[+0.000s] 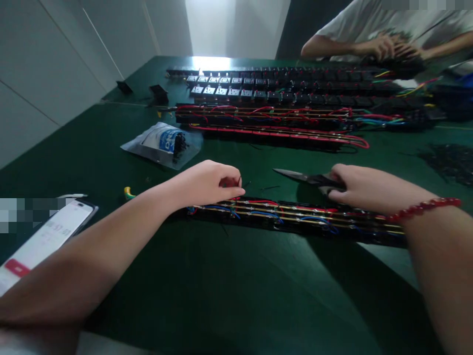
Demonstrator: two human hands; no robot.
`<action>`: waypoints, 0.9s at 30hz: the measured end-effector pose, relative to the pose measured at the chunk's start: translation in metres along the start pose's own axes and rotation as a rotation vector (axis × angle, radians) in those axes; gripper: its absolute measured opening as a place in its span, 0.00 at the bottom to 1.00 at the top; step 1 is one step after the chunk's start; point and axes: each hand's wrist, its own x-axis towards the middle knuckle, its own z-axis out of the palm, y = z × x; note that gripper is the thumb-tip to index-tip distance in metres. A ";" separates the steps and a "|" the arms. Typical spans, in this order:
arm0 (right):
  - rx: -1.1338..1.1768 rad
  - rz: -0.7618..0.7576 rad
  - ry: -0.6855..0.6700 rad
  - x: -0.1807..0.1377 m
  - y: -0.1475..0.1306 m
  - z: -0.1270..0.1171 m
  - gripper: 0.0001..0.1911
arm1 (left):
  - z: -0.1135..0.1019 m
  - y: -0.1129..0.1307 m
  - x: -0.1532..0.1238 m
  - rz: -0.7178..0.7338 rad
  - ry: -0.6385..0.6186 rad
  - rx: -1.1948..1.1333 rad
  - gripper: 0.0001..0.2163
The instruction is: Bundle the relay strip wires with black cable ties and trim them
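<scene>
Head view
Room: pale walls stand behind a long table (221, 296) with a dark green top.
Near strip: a long black strip with wires (295, 217) lies flat on the table, right in front of the person. Its long way runs from left to right and tips a little lower on the right. Red, blue and yellow wires run along its top.
Left hand: the left hand (207, 183) rests on the left end of the strip. Its fingers are curled in tight and pinch a thin dark bit of wire at the fingertips. The strip lies just under this hand and stretches away to the right.
Right hand: the right hand (364, 187) lies on the strip farther right. It is closed around the dark handles of the scissors (306, 177). A red bead bracelet (424, 207) sits on this wrist.
Scissors: the blades stick out from the right hand and point left, toward the left hand. They look closed and lie just above the strip's far edge.
Between the hands: a short stretch of strip shows, with the blade tip over it.
Other strips: more strips (277, 106) lie in rows farther back, also running left to right.
Bag: a clear bag (162, 143) lies behind the left hand.
Phone: a phone (40, 241) lies by the left arm.
Other person: another person's hands (388, 47) work at the far right corner.
</scene>
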 end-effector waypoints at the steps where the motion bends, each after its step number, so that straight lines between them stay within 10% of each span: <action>1: 0.012 -0.004 0.019 0.000 0.002 0.000 0.12 | 0.002 -0.002 0.002 0.010 -0.014 -0.018 0.11; 10: 0.132 -0.019 0.201 -0.009 -0.002 0.001 0.47 | 0.020 -0.021 0.004 0.012 0.099 -0.147 0.16; 18: 0.146 -0.390 0.261 -0.030 -0.050 0.011 0.24 | 0.020 -0.023 0.008 0.085 0.124 -0.213 0.15; 27: 0.137 -0.438 0.253 -0.028 -0.068 0.018 0.29 | 0.016 -0.021 0.007 0.229 0.131 -0.234 0.13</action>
